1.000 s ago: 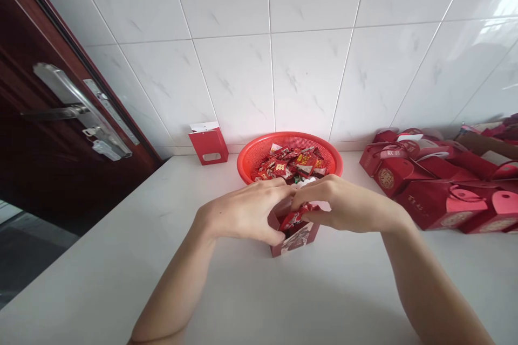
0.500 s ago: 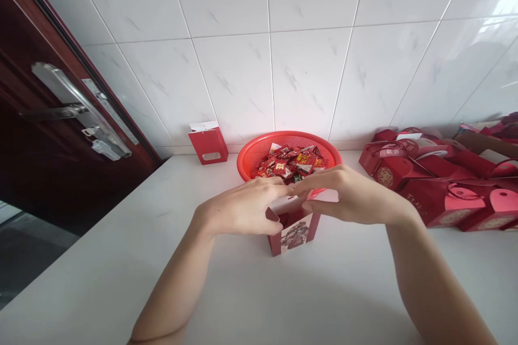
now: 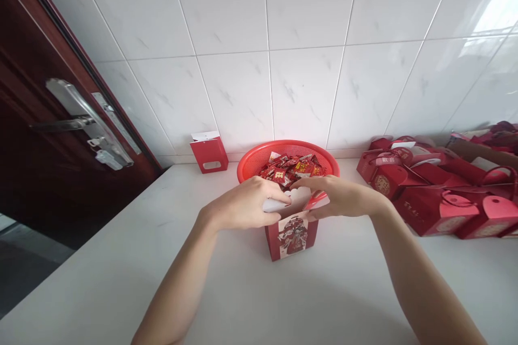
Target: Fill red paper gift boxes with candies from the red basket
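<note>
A small red gift box (image 3: 294, 238) with a printed picture on its front stands upright on the counter, its top open and white inner flaps showing. My left hand (image 3: 249, 202) grips the left side of that top, thumb near the front edge and a finger on a white flap. On the other side, my right hand (image 3: 343, 197) has its thumb by the front right corner and its fingers along the back flap. Just behind the box sits a red plastic basket (image 3: 245, 168) of red-wrapped candies (image 3: 281, 171), partly hidden by my hands.
Another red box (image 3: 209, 155) with a small window stands by the tiled wall (image 3: 230, 91). Several closed red gift boxes (image 3: 435, 213) crowd the right of the white counter (image 3: 170, 259). A dark door (image 3: 48, 151) with keys in its lock is at left.
The box's top flaps now stand more spread, with the white back flap showing. My hands have drawn slightly apart. The view has tilted up a little.
</note>
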`<control>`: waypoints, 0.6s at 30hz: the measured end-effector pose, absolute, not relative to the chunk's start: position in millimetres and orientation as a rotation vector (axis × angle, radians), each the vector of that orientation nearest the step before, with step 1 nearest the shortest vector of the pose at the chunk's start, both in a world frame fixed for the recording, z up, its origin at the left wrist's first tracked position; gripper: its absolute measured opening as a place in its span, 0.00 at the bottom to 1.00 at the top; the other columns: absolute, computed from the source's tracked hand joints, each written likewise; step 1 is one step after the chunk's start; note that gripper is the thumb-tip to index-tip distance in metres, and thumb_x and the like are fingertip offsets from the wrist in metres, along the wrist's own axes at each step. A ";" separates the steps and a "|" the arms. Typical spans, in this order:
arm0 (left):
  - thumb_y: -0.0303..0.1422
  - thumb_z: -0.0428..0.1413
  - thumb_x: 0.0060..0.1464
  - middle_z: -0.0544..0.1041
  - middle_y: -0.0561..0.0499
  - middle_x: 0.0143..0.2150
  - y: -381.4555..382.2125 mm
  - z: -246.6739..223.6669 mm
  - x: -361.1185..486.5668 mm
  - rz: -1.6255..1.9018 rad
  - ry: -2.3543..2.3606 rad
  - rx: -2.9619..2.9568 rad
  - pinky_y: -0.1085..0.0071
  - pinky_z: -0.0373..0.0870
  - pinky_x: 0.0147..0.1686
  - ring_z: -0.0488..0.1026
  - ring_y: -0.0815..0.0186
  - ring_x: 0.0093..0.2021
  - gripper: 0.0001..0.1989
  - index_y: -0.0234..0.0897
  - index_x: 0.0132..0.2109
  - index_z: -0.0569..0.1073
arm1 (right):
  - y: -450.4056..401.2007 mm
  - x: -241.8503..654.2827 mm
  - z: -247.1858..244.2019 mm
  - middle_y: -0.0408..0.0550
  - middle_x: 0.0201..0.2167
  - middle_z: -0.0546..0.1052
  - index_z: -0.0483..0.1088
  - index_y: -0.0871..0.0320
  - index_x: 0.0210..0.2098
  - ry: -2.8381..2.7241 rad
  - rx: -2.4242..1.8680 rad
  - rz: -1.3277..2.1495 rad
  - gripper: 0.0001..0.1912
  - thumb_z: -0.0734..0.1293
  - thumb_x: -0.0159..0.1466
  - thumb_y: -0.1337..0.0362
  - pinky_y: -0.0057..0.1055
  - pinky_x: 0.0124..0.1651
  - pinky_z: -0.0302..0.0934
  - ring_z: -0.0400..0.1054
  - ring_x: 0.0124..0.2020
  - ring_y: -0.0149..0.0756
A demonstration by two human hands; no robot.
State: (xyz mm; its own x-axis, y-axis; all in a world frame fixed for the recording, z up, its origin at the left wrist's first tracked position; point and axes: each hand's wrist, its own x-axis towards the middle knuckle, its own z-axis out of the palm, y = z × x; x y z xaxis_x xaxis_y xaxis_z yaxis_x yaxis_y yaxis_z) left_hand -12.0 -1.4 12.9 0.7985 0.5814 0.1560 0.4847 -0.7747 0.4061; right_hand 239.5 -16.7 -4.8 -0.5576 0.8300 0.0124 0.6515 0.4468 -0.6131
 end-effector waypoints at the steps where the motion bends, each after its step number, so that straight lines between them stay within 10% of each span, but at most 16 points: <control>1: 0.29 0.60 0.55 0.83 0.53 0.42 -1.2 13.3 -12.3 0.422 0.791 2.609 0.72 0.71 0.35 0.79 0.62 0.40 0.12 0.44 0.45 0.83 | -14.6 239.4 -5.1 0.50 0.49 0.80 0.72 0.51 0.59 -2.377 -1.186 0.820 0.30 0.74 0.59 0.51 0.37 0.47 0.68 0.73 0.48 0.47; 7: 0.42 0.58 0.63 0.82 0.49 0.52 3.6 15.6 -12.1 0.768 0.722 2.384 0.67 0.74 0.50 0.78 0.59 0.52 0.15 0.44 0.53 0.79 | -9.0 243.7 -2.5 0.41 0.26 0.75 0.78 0.57 0.39 -2.027 -0.932 0.906 0.13 0.74 0.61 0.55 0.28 0.24 0.56 0.62 0.23 0.29; 11: 0.44 0.64 0.55 0.75 0.46 0.62 8.3 11.0 -11.2 1.022 0.796 2.303 0.62 0.74 0.57 0.73 0.55 0.60 0.34 0.46 0.66 0.67 | -11.0 244.0 -1.2 0.42 0.28 0.76 0.76 0.58 0.37 -1.826 -0.759 1.010 0.11 0.75 0.61 0.58 0.28 0.27 0.62 0.67 0.26 0.30; 18: 0.42 0.62 0.58 0.80 0.46 0.54 16.1 4.2 -7.9 1.131 0.814 2.240 0.67 0.78 0.48 0.80 0.60 0.48 0.18 0.40 0.53 0.78 | -12.4 240.3 -2.1 0.47 0.34 0.79 0.76 0.59 0.39 -1.789 -0.745 0.951 0.12 0.73 0.62 0.56 0.31 0.35 0.70 0.75 0.34 0.36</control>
State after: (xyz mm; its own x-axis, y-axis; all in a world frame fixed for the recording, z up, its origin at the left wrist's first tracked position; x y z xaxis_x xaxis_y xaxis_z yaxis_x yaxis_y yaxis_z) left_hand -7.9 16.1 4.2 0.4768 0.6984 0.5338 0.2847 -0.6972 0.6579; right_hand 240.3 -12.4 -2.1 -0.3692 0.8114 0.4531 0.0783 0.5130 -0.8548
